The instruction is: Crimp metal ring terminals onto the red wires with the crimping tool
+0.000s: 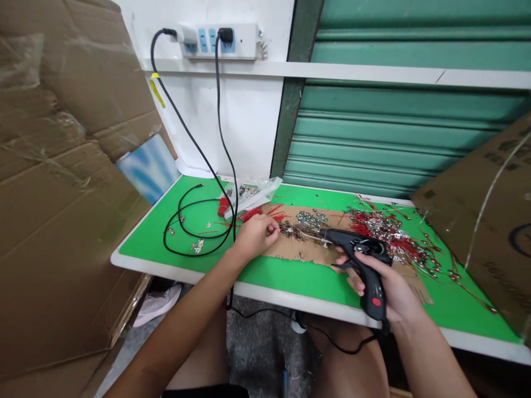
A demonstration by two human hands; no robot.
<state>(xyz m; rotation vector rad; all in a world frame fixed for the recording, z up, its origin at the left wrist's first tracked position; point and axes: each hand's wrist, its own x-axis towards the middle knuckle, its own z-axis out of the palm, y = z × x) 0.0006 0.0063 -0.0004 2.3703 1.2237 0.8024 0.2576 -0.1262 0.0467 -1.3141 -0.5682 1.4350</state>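
Note:
My right hand is wrapped round a black soldering gun with a red button on its grip. Its thin tip points left, over a strip of brown cardboard on the green tabletop. Facing the tip, my left hand is closed in a pinch at the left part of the cardboard; what lies between its fingers is too small to make out. Small metal parts lie in a row between the two hands. Behind them sits a pile of silvery metal pieces, and red wires lie just beyond my left fingers.
A tangled heap of red wires with metal ends covers the right side. A clear plastic bag of small parts lies at the back. Black cables drop from a power strip. Cardboard boxes flank the table.

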